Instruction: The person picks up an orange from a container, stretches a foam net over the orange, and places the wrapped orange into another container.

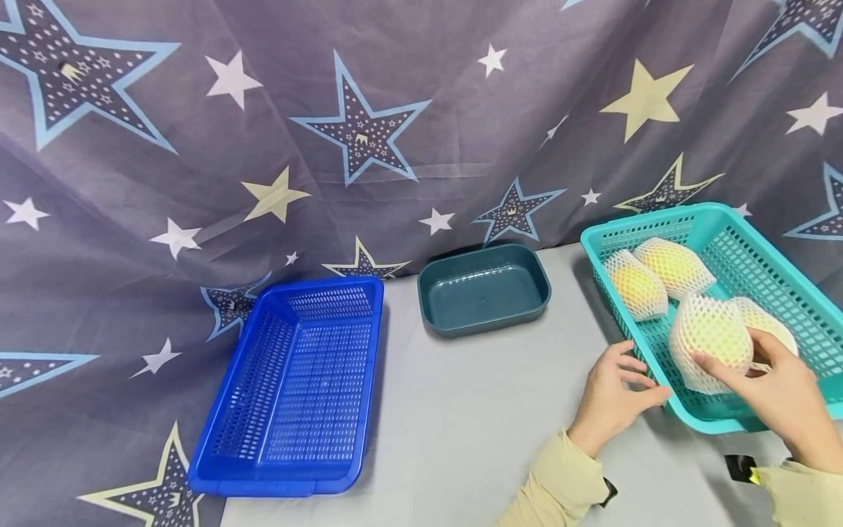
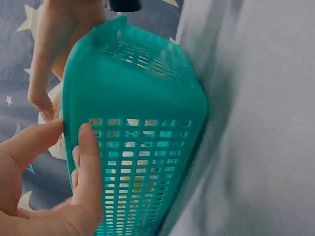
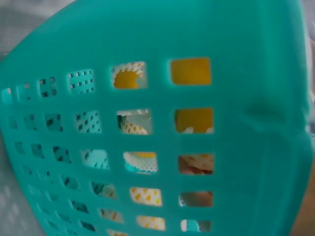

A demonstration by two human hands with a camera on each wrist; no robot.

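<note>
My right hand (image 1: 787, 384) grips a yellow fruit in a white foam net (image 1: 711, 340), thumb across its front, inside the near end of a teal basket (image 1: 790, 256). Just behind it lies another netted fruit (image 1: 767, 322), partly hidden by the fruit and the hand. Two more, a netted fruit (image 1: 635, 289) and its neighbour (image 1: 675, 267), lie toward the basket's far left. My left hand (image 1: 612, 399) touches the basket's left rim near the front corner; its fingertips lie against the rim and outer wall in the left wrist view. The basket wall (image 3: 236, 88) hides most of the right wrist view.
An uncovered blue basket (image 1: 323, 380) stands on the left of the grey tabletop (image 1: 454, 417). A dark green tray (image 1: 484, 293) is at the back middle, close to the star-patterned curtain (image 1: 395, 73) hanging behind the table.
</note>
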